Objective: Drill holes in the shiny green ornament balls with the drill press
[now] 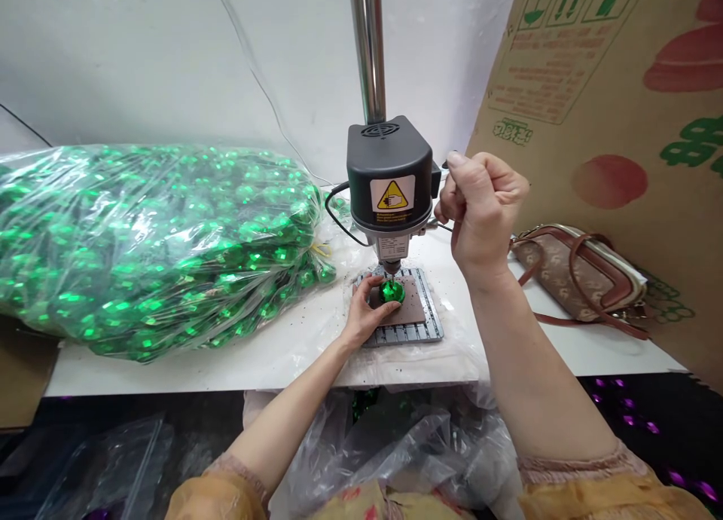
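A shiny green ball rests on a brown pad over the slotted metal base of a small drill press. My left hand grips the ball from its left side, thumb in front and fingers behind. Directly above it is the drill chuck, its tip at or very near the top of the ball; contact cannot be made out. Raised at the right of the black motor housing, my right hand is closed round the press's feed lever, which is mostly hidden by the fingers.
A big clear bag of green balls lies on the white table at left. To the right are a brown handbag and a tall cardboard box. Clear plastic hangs below the table's front edge. Dark crumbs dot the base.
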The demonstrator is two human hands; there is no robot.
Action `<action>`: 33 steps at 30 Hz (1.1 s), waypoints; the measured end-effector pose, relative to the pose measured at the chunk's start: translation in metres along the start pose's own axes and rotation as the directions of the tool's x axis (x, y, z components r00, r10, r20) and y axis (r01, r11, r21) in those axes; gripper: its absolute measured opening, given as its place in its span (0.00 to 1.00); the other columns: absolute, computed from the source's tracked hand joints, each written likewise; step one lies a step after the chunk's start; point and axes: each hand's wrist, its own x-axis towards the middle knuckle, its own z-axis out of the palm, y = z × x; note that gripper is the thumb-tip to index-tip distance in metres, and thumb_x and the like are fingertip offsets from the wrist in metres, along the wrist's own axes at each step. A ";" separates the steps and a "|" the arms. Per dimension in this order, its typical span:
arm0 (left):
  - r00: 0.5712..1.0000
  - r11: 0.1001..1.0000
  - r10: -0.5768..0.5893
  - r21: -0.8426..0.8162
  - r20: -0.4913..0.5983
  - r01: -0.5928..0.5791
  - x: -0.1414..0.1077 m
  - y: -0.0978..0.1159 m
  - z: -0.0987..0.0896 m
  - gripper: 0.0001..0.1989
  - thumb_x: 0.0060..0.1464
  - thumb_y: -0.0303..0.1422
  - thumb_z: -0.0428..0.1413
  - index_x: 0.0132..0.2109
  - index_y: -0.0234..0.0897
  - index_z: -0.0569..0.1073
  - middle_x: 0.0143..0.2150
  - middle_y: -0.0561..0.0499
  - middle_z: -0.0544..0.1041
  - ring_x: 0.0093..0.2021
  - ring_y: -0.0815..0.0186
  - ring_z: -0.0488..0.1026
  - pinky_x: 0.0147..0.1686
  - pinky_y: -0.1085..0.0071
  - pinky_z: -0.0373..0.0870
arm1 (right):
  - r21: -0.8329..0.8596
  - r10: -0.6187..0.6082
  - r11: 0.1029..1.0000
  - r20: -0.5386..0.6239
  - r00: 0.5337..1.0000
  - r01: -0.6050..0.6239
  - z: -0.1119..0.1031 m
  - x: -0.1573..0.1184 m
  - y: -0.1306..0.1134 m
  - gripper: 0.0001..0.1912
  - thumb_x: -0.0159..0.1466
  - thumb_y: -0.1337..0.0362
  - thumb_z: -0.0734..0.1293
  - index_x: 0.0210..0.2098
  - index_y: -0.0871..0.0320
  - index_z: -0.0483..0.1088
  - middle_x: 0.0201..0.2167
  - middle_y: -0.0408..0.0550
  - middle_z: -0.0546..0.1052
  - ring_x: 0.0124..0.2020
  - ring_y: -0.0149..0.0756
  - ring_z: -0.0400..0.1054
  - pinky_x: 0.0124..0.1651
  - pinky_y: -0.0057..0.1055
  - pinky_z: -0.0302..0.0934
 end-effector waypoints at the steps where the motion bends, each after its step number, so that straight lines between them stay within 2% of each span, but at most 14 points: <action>1: 1.000 1.000 0.000 0.022 0.013 0.000 0.000 0.001 0.000 0.28 0.43 0.40 0.72 0.51 0.40 0.75 0.55 0.43 0.78 0.70 0.47 0.61 0.70 0.47 0.51 | 0.004 0.003 1.000 -0.002 1.000 -0.003 0.000 0.000 0.000 0.26 0.62 0.58 0.70 0.16 0.55 0.52 0.11 0.35 0.55 0.13 0.21 0.48 0.17 0.27 0.45; 3: 0.998 0.999 -0.011 0.031 0.057 0.009 0.001 0.004 0.000 0.27 0.43 0.40 0.72 0.51 0.40 0.76 0.54 0.43 0.78 0.70 0.46 0.62 0.70 0.46 0.49 | 0.017 0.005 1.000 -0.012 1.000 -0.005 0.000 0.000 0.000 0.26 0.61 0.58 0.71 0.16 0.55 0.53 0.10 0.35 0.55 0.13 0.21 0.48 0.17 0.27 0.45; 7: 0.991 0.998 -0.031 -0.055 0.133 0.039 0.001 0.006 0.000 0.26 0.45 0.42 0.71 0.50 0.40 0.75 0.50 0.45 0.80 0.61 0.48 0.72 0.68 0.48 0.57 | 0.006 0.011 1.000 -0.012 1.000 -0.011 0.000 -0.003 -0.001 0.26 0.62 0.57 0.71 0.16 0.56 0.53 0.11 0.34 0.56 0.14 0.21 0.48 0.17 0.27 0.45; 11: 0.992 0.997 -0.028 -0.066 0.123 0.037 0.001 0.007 0.001 0.26 0.44 0.42 0.72 0.49 0.40 0.75 0.49 0.45 0.80 0.59 0.49 0.73 0.67 0.48 0.58 | -0.017 -0.039 0.999 -0.032 0.999 0.038 -0.002 -0.014 -0.001 0.27 0.63 0.57 0.70 0.16 0.56 0.51 0.12 0.35 0.54 0.14 0.20 0.48 0.19 0.27 0.46; 18: 0.994 1.000 -0.017 -0.004 0.107 0.017 -0.002 0.010 0.001 0.26 0.46 0.44 0.71 0.49 0.40 0.74 0.48 0.47 0.81 0.61 0.50 0.72 0.71 0.47 0.47 | 0.013 -0.188 0.982 -0.026 0.982 0.188 -0.011 -0.038 0.009 0.28 0.64 0.61 0.68 0.17 0.56 0.47 0.12 0.34 0.50 0.14 0.20 0.46 0.20 0.28 0.44; 23: 0.993 0.999 -0.012 -0.031 0.121 0.016 -0.002 0.008 0.002 0.25 0.47 0.43 0.70 0.50 0.40 0.74 0.50 0.46 0.80 0.60 0.50 0.73 0.70 0.47 0.52 | 0.042 -0.273 0.961 -0.029 0.962 0.274 -0.014 -0.045 0.015 0.27 0.63 0.63 0.68 0.18 0.57 0.46 0.12 0.35 0.49 0.14 0.21 0.45 0.19 0.29 0.42; 28: 0.994 0.999 -0.002 -0.033 0.105 0.006 -0.002 0.006 0.002 0.27 0.46 0.44 0.71 0.50 0.40 0.74 0.50 0.46 0.80 0.60 0.50 0.73 0.71 0.46 0.50 | -0.012 -0.294 0.956 -0.047 0.955 0.294 -0.017 -0.047 0.021 0.30 0.62 0.59 0.69 0.17 0.57 0.44 0.12 0.36 0.47 0.14 0.23 0.42 0.19 0.31 0.40; 33: 0.993 1.000 0.000 -0.029 0.120 0.004 -0.002 0.005 0.001 0.27 0.47 0.44 0.70 0.51 0.40 0.74 0.51 0.45 0.80 0.61 0.49 0.72 0.69 0.47 0.54 | 0.025 -0.375 0.926 -0.043 0.926 0.376 -0.021 -0.052 0.028 0.28 0.61 0.65 0.68 0.17 0.58 0.44 0.12 0.36 0.48 0.14 0.22 0.43 0.19 0.30 0.39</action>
